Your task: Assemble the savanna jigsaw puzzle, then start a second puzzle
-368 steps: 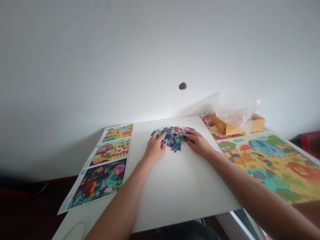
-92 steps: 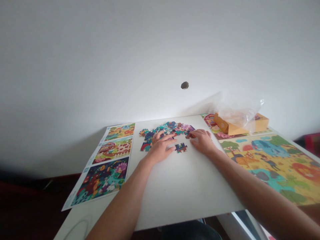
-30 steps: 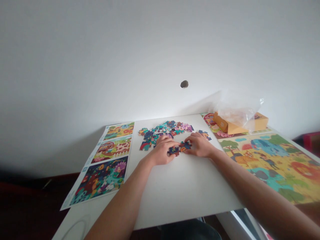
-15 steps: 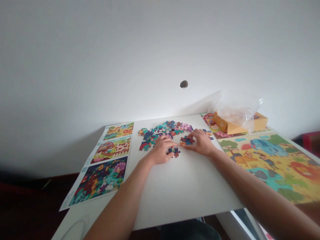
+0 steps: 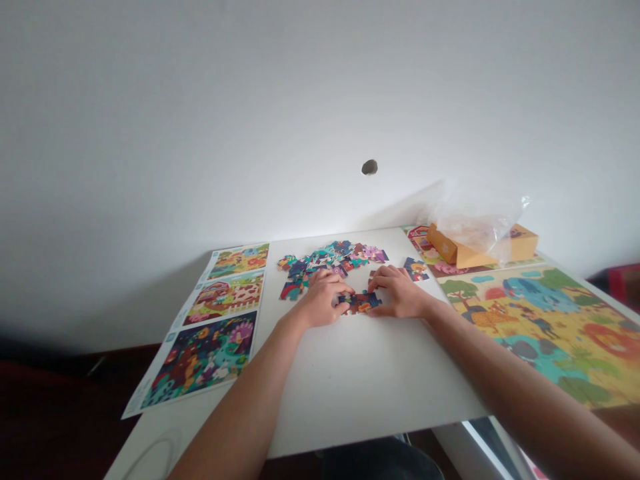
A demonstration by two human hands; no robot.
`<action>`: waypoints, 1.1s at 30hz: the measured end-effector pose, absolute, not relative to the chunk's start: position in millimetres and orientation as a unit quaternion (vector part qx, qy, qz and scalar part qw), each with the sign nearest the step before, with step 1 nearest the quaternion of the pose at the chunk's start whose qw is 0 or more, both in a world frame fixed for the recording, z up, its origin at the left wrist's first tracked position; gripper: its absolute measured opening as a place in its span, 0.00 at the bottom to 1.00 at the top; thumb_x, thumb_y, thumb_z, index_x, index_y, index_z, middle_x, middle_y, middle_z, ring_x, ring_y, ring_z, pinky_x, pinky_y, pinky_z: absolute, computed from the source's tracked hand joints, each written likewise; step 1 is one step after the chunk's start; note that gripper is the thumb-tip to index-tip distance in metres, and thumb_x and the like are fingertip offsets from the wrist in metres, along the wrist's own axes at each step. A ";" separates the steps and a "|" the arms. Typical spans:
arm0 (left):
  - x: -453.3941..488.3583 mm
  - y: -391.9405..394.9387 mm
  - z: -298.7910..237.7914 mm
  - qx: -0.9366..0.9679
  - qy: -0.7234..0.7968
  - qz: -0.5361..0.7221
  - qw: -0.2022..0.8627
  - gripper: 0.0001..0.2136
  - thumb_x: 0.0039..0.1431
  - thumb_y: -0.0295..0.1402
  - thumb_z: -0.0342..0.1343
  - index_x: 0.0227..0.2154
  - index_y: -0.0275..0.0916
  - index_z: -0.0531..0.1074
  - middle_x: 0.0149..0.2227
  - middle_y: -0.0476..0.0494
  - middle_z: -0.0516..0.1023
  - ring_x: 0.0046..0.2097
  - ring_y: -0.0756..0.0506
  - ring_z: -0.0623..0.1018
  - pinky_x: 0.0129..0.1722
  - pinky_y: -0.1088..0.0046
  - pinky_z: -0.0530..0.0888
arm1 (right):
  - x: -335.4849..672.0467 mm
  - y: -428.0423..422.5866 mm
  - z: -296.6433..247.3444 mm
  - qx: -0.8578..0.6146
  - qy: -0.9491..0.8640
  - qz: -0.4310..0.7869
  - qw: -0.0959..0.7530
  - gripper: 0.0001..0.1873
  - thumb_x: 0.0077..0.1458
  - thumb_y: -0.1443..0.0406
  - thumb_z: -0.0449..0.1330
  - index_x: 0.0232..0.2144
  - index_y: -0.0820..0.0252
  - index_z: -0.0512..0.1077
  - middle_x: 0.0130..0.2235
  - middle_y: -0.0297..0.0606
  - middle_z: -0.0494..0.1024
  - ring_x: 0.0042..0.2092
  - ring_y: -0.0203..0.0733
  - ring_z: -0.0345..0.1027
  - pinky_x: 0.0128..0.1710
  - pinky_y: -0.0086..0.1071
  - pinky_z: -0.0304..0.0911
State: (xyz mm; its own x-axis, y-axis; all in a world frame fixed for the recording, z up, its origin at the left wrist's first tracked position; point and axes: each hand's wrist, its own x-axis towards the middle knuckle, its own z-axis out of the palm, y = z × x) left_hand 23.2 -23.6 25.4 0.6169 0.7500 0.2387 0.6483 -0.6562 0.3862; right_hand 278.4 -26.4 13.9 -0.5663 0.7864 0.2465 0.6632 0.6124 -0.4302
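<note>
Two dark puzzle pieces (image 5: 361,303) lie side by side on the white table (image 5: 370,373), between my two hands. At their left edge, my left hand (image 5: 324,299) has its thumb and fingers closed on one piece. My right hand (image 5: 397,293) grips the other piece at its right edge, thumb low and fingers curled over the top. Whether the two pieces interlock I cannot tell. Just behind my hands spreads a heap of loose puzzle pieces (image 5: 327,257). A piece with an orange patch (image 5: 416,269) rests beyond my right hand.
On the left lies a sheet with three printed pictures (image 5: 215,353). A finished animal puzzle (image 5: 545,327) covers the right side. Behind it, a yellow box (image 5: 523,247) and a clear plastic bag (image 5: 475,217) rest on another farm picture (image 5: 420,241). The wall (image 5: 250,133) has a round hole (image 5: 369,167).
My right hand has moved its puzzle piece down and left, against the piece at my left hand. My left hand has stayed nearly in place.
</note>
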 end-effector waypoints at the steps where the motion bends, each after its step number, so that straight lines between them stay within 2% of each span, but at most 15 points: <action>1: 22.9 -23.3 25.0 0.889 0.396 0.192 0.129 0.11 0.53 0.33 0.61 0.40 0.46 0.80 0.39 0.45 0.77 0.49 0.39 0.68 0.53 0.59 0.62 | 278.3 -26.6 14.3 -0.416 -0.873 0.147 0.209 0.24 0.45 0.48 0.70 0.40 0.53 0.75 0.47 0.41 0.71 0.50 0.51 0.64 0.52 0.46 0.54; 9: 21.8 -21.6 22.7 0.887 0.401 0.192 0.123 0.11 0.53 0.33 0.61 0.40 0.47 0.80 0.36 0.46 0.77 0.47 0.39 0.68 0.51 0.60 0.63 | 278.2 -26.8 14.5 -0.435 -0.866 0.136 0.206 0.22 0.46 0.48 0.69 0.39 0.54 0.75 0.45 0.41 0.72 0.48 0.50 0.65 0.50 0.45 0.55; 14: 22.4 -23.2 25.5 0.893 0.388 0.187 0.129 0.10 0.51 0.33 0.60 0.38 0.46 0.80 0.33 0.46 0.76 0.46 0.40 0.69 0.51 0.60 0.63 | 278.8 -24.2 9.4 -0.476 -0.847 0.104 0.214 0.24 0.50 0.45 0.65 0.43 0.54 0.76 0.45 0.44 0.73 0.48 0.53 0.64 0.50 0.46 0.56; 17: 23.8 -24.8 27.0 0.898 0.373 0.193 0.130 0.13 0.50 0.30 0.59 0.39 0.45 0.79 0.40 0.45 0.78 0.49 0.39 0.70 0.55 0.58 0.63 | 280.5 -21.9 7.2 -0.491 -0.837 0.081 0.229 0.25 0.52 0.46 0.64 0.46 0.53 0.76 0.49 0.46 0.72 0.50 0.54 0.64 0.51 0.47 0.57; 20: 25.2 -25.8 27.2 0.909 0.341 0.192 0.143 0.21 0.48 0.25 0.57 0.46 0.46 0.78 0.52 0.45 0.77 0.55 0.38 0.69 0.59 0.56 0.60 | 282.8 -18.9 5.1 -0.507 -0.824 0.068 0.244 0.19 0.57 0.51 0.61 0.47 0.53 0.76 0.52 0.46 0.73 0.52 0.54 0.65 0.53 0.47 0.57; 22: 25.9 -26.1 27.3 0.917 0.320 0.183 0.154 0.22 0.47 0.24 0.56 0.46 0.49 0.79 0.55 0.48 0.76 0.57 0.38 0.68 0.61 0.55 0.59 | 283.7 -17.1 3.9 -0.502 -0.825 0.074 0.248 0.16 0.58 0.56 0.60 0.46 0.54 0.76 0.51 0.45 0.75 0.51 0.52 0.66 0.53 0.45 0.58; 27: 26.2 -26.5 28.7 0.923 0.290 0.189 0.170 0.16 0.50 0.26 0.58 0.42 0.47 0.79 0.49 0.49 0.80 0.55 0.40 0.71 0.61 0.55 0.59 | 282.3 -17.5 5.0 -0.442 -0.851 0.113 0.261 0.15 0.54 0.63 0.62 0.46 0.55 0.77 0.46 0.43 0.78 0.48 0.48 0.71 0.49 0.39 0.62; 33: 20.7 -14.7 13.8 0.874 0.406 0.247 0.104 0.11 0.60 0.30 0.55 0.41 0.45 0.80 0.47 0.47 0.81 0.53 0.41 0.72 0.57 0.56 0.63 | 279.7 -23.2 12.9 -0.404 -0.866 0.150 0.255 0.16 0.53 0.60 0.64 0.44 0.56 0.79 0.41 0.41 0.78 0.40 0.43 0.73 0.46 0.36 0.64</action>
State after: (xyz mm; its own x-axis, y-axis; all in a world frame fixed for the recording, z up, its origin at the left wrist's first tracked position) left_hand 20.7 -14.7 13.8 0.5482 0.7603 0.3484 0.6578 -0.6493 0.3817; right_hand 279.7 -23.2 12.9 -0.5436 0.7759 0.3201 0.6231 0.6286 -0.4655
